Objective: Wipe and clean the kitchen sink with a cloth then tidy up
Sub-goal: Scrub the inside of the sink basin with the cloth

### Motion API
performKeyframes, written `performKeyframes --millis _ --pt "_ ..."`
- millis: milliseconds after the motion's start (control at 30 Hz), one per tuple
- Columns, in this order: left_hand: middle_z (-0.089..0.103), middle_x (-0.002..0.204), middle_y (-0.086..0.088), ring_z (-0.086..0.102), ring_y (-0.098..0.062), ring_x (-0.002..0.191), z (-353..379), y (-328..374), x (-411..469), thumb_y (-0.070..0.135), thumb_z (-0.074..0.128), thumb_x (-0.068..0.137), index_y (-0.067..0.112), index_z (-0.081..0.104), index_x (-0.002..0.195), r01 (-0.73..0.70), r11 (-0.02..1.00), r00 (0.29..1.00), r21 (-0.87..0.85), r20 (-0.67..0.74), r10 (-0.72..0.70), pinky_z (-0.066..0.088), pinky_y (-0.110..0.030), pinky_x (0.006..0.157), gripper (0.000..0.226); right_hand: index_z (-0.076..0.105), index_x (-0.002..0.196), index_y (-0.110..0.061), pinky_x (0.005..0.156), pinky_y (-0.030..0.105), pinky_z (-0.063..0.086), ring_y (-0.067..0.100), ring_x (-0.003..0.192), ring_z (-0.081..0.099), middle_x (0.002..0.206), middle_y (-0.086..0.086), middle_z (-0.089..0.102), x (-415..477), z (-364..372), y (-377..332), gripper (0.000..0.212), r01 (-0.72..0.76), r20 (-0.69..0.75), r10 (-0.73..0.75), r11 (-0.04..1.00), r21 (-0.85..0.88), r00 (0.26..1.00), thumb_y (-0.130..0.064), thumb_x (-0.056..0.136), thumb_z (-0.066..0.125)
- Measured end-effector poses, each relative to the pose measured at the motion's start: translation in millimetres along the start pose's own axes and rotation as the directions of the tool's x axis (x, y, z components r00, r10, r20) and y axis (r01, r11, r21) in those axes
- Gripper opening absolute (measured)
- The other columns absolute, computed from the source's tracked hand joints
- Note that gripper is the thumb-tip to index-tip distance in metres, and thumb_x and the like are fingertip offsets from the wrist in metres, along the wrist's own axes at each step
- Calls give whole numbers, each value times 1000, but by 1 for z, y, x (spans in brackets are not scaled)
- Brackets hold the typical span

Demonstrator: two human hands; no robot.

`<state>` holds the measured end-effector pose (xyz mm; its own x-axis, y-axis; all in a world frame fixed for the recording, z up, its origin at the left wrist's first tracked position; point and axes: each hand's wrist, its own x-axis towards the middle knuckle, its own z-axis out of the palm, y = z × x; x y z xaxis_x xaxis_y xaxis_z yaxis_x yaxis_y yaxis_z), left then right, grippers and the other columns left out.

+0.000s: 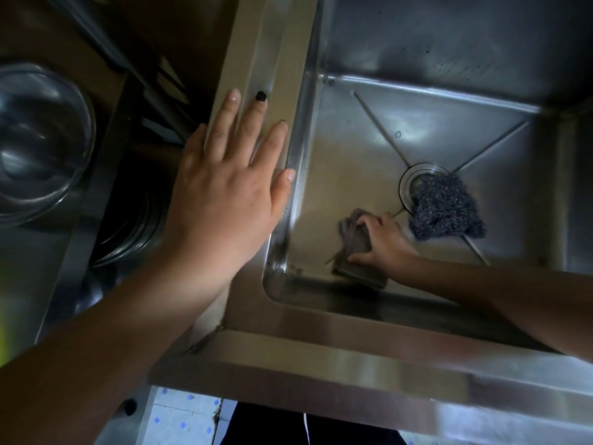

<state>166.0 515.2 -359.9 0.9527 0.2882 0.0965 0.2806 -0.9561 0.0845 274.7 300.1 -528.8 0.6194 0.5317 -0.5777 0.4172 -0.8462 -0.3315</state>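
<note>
A deep stainless steel sink (430, 130) fills the right of the head view. My right hand (383, 242) reaches down into its near left corner and presses a folded grey-brown cloth (356, 248) against the sink floor, fingers curled over the cloth. My left hand (231, 184) lies flat on the sink's left rim (256, 69), fingers spread, holding nothing. A dark steel-wool scrubber (446, 210) lies on the sink floor, partly covering the round drain (414, 178) just right of my right hand.
A clear glass bowl (35, 142) sits at the far left, and stacked plates or lids (134, 232) rest in a dark compartment beside the sink. The sink's wide front ledge (321, 364) runs along the bottom, with tiled floor (183, 419) below.
</note>
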Motion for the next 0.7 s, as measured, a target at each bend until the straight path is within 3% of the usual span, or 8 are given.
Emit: performKeyframes --millis 267,700 --pt "32 150 -12 18 -32 142 0 0 1 37 32 94 12 41 137 0 1000 1000 -3 7 0 25 -51 107 51 42 123 -14 88 34 40 31 106 47 119 14 40 9 -3 -8 79 -41 -30 39 997 -59 999 -48 62 79" --pt "30 150 -11 16 -31 142 -1 0 2 39 30 93 14 39 139 6 1000 1000 22 23 -7 24 -49 109 53 38 127 -12 90 43 41 38 109 40 121 19 33 44 2 -58 78 148 -51 -152 985 -87 987 -43 67 78"
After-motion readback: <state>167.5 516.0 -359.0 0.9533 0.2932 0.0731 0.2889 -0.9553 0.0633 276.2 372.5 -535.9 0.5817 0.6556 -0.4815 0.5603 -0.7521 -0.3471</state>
